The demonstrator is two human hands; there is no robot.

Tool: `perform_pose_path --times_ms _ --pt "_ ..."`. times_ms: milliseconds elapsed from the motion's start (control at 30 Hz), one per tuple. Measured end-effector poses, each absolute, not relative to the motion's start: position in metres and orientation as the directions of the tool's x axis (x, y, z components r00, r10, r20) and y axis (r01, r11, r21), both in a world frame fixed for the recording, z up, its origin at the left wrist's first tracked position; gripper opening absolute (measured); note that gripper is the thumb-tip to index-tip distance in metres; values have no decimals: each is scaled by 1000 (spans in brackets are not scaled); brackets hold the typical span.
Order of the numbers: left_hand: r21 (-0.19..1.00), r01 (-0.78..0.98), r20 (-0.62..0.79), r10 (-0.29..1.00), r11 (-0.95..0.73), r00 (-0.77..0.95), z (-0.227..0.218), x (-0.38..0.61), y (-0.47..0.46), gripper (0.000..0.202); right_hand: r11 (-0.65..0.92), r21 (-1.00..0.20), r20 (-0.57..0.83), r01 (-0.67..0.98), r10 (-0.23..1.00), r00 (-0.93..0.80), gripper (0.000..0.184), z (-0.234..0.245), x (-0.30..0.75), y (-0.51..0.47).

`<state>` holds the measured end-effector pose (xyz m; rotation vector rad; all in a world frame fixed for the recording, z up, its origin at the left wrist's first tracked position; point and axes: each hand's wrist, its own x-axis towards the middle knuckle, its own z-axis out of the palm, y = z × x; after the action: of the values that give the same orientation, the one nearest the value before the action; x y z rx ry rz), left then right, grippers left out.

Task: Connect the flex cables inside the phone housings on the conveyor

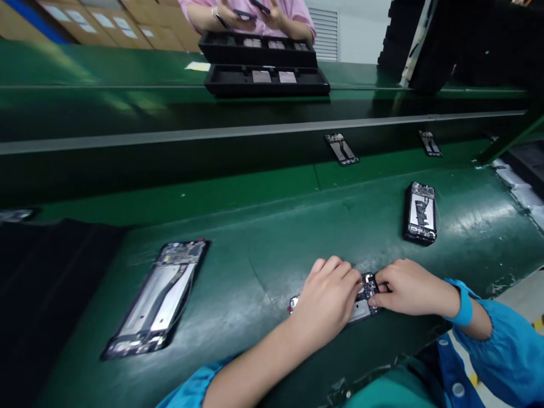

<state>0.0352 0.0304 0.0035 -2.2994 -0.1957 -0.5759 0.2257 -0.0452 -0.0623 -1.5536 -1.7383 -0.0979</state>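
Observation:
An opened phone (361, 310) with bare circuitry lies sideways on the green bench under both my hands. My left hand (325, 297) arches over its middle with the fingers curled down onto it, covering much of its left half. At the right end, by the circuit board, my right hand (402, 288) has its thumb and fingers closed on the phone's edge. Whether a small part also sits between those fingertips is hidden. A wristband (464, 303) circles my right wrist.
A larger-looking opened phone (155, 300) lies at left; a stack of opened phones (420, 212) stands at right. Two more, a phone (342, 149) and a phone (430, 143), lie on the lower strip behind. Across it, a person (255, 17) holds dark devices above black trays (267, 89).

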Motion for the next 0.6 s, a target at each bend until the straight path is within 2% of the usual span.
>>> perform_pose_path --times_ms 67,167,233,400,600 --pt "-660 284 473 -91 -696 877 2 36 32 25 270 -492 518 828 855 28 35 -57 230 -44" --pt "-669 272 506 -156 -692 848 -2 40 34 24 217 -712 269 668 963 -26 36 -48 234 -42" --pt "-661 272 526 -174 -699 832 -5 42 36 24 160 -800 157 578 986 -56 37 -44 233 -41" --pt "-603 277 549 -137 -748 824 -8 41 38 24 119 -875 94 469 993 -77 38 -42 233 -39" --pt "-536 248 553 -114 -807 825 -7 38 36 23 109 -898 72 426 992 -101 44 -43 238 -36"
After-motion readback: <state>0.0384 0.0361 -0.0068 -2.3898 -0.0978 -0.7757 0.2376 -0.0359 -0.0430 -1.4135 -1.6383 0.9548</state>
